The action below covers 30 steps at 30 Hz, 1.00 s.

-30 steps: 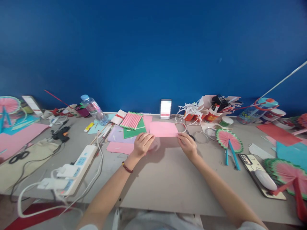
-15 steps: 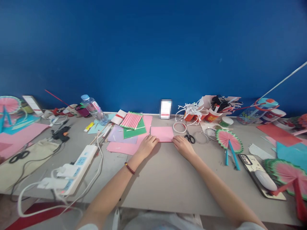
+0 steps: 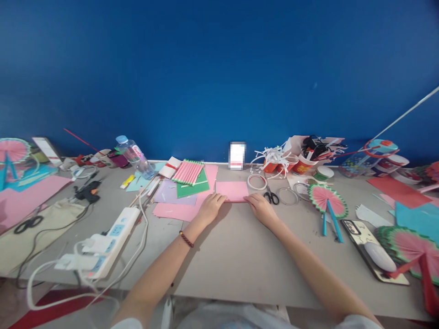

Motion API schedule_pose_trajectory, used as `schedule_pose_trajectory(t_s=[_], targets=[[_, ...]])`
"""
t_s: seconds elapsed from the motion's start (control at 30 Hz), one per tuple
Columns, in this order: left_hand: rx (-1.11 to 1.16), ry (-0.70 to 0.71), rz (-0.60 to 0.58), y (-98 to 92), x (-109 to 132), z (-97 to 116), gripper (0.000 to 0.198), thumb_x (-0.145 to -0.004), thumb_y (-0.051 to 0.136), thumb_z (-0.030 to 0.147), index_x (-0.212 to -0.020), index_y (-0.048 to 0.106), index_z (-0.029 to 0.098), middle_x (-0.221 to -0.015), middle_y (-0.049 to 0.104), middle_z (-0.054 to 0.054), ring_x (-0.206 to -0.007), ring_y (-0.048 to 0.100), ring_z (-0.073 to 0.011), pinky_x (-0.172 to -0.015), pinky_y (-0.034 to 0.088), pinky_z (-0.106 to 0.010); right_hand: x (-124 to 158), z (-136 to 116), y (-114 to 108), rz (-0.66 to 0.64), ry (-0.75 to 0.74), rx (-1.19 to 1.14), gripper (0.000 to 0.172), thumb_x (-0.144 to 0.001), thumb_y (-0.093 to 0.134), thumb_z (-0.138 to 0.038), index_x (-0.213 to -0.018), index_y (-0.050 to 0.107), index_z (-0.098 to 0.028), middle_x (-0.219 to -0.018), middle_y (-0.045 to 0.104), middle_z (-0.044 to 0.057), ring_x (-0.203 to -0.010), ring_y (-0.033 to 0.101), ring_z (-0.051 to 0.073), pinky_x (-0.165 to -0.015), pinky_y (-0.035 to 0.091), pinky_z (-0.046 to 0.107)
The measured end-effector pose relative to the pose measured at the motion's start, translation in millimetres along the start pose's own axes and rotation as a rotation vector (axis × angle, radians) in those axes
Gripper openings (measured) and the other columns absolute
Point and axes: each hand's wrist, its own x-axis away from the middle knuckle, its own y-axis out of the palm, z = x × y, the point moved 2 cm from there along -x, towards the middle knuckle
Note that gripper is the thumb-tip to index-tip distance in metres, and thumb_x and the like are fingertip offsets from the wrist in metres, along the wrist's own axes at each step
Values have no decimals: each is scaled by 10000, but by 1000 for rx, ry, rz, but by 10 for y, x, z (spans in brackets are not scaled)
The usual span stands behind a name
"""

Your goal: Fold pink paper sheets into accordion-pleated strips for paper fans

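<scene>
At mid-frame, my left hand point(image 3: 211, 208) and right hand point(image 3: 261, 207) rest on the table point(image 3: 233, 256), each grip nearly closed, fingers pinching a near corner of the pink paper point(image 3: 232, 188). It lies just beyond and between them, long axis left to right, neither hand clearly nearer. Farther, right of centre: black scissors point(image 3: 271, 197), then a white ring point(image 3: 257, 188).

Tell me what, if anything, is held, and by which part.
The left hand touches the near left corner of the small pink sheet, the right hand its near right corner; whether they grip or just press it cannot be told.
</scene>
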Motion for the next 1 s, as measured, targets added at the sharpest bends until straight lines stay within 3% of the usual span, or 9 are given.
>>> schedule_pose_trajectory(t_s=[0.13,0.3,0.47,0.67,1.0], targets=[[199,-103,60,-19,-6,-79,185,-894,441,89,-908,606,173,-895,632,-39,-851,570,-169,-766,461,-298,-10,80,-4,100,135,-203,178,-886,476,-192,-933,647,-177,-865,681,83,-829,627,206,-745,507,336],[355,-155,86,-9,-11,-154,175,-902,484,158,-876,654,192,-914,638,-17,-887,578,-144,-797,463,-266,-40,150,20,146,187,-310,178,-863,511,-230,-827,678,-179,-799,710,66,-749,657,197,-702,516,324],[331,-119,114,-3,-12,-177,161,-896,519,207,-882,680,199,-958,621,-26,-915,552,-146,-808,454,-263,-61,122,8,198,177,-316,206,-865,509,-243,-828,702,-180,-843,687,80,-783,648,191,-725,524,318],[190,-40,109,-34,-14,-184,177,-901,516,223,-920,691,204,-921,593,-42,-895,511,-164,-764,437,-275,-43,129,-2,147,146,-276,213,-862,515,-239,-879,721,-190,-905,661,90,-823,642,193,-752,530,328],[221,-113,75,-53,-23,-181,175,-905,515,237,-831,669,197,-859,656,-23,-844,563,-159,-778,432,-292,-42,115,-35,122,108,-241,188,-879,488,-221,-842,669,-192,-822,681,73,-791,636,203,-737,522,345]])
